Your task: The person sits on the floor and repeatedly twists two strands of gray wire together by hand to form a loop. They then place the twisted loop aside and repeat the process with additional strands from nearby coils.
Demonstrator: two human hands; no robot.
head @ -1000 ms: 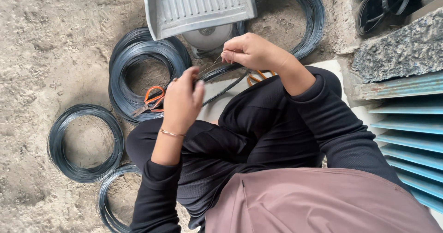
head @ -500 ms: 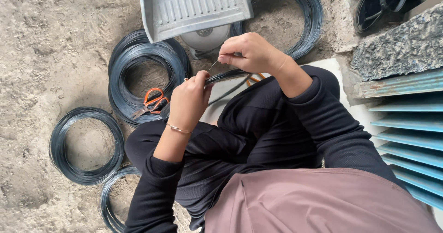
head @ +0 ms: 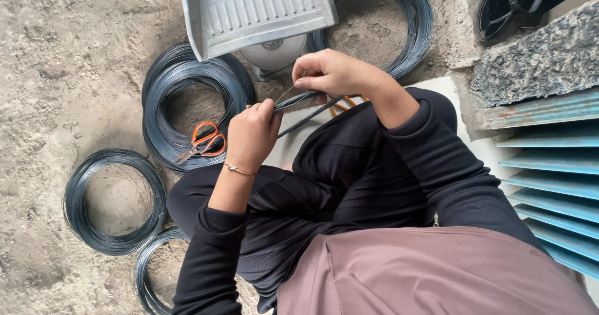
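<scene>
Dark wire strands run between both hands above the black-clad lap: the left hand is closed around their lower end, and the right hand pinches the upper end with its fingers together, a thin loose strand curling just beside it. On the sandy floor lie several grey wire coils, and orange-handled scissors rest on the coil just left of the left hand. A grey metal dustpan lies beyond the hands, overlapping a larger coil.
</scene>
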